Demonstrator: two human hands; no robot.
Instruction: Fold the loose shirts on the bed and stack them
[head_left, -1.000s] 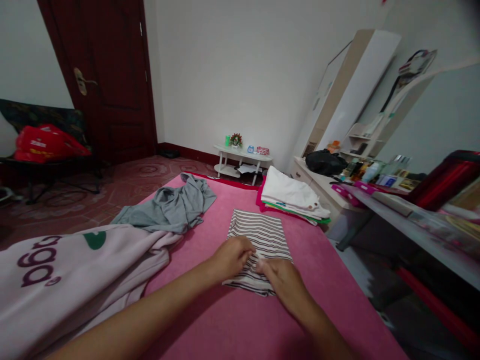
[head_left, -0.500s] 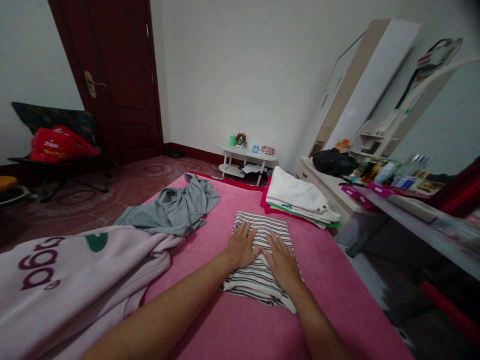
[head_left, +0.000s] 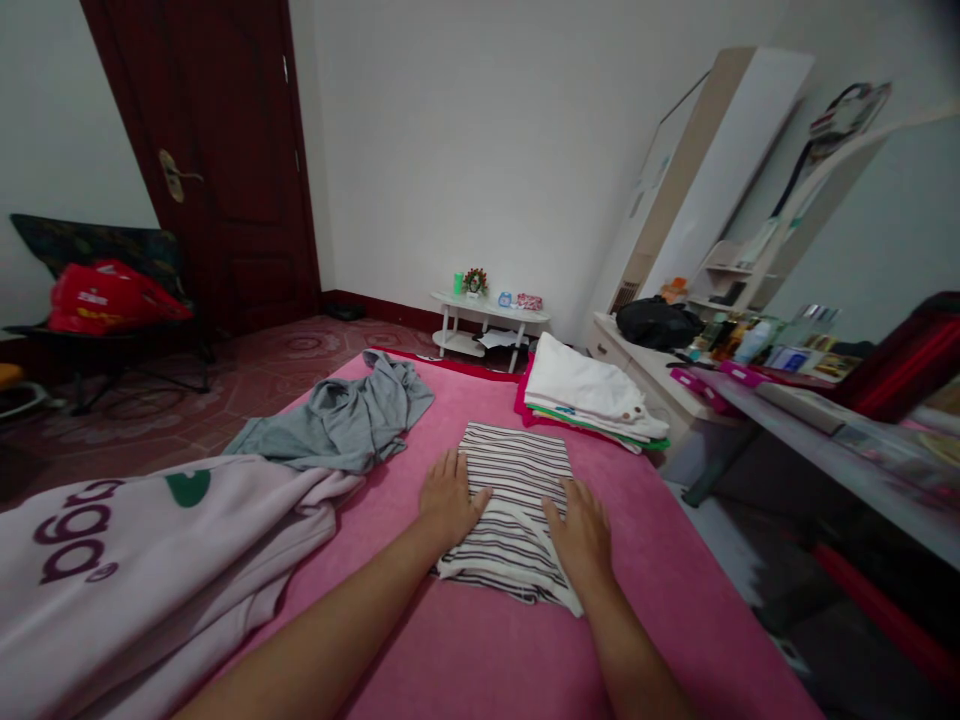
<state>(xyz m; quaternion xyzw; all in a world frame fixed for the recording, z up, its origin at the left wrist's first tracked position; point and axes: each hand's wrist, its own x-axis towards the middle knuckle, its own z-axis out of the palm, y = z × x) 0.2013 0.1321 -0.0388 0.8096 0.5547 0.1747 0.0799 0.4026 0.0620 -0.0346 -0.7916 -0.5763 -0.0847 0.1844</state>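
Note:
A striped white-and-dark shirt (head_left: 517, 480) lies folded into a rough rectangle on the pink bed cover (head_left: 480, 660). Along its left edge rests my left hand (head_left: 448, 500), fingers stretched forward and thumb on the cloth. My right hand (head_left: 581, 530) lies at the opposite edge, its fingers extended and the thumb also touching the shirt. Neither hand grips the fabric. The near end of the shirt shows uneven layers and a white hem.
To the left lie a crumpled grey garment (head_left: 345, 415) and a pale pink sweatshirt (head_left: 165, 560). A pile of folded clothes (head_left: 585, 385), white on top, sits at the bed's far right. Beyond the right edge stand a cluttered dresser (head_left: 637, 350) and a table (head_left: 847, 450).
Both hands have slid apart from the middle of the striped shirt to its left and right edges. The whole view has shifted slightly.

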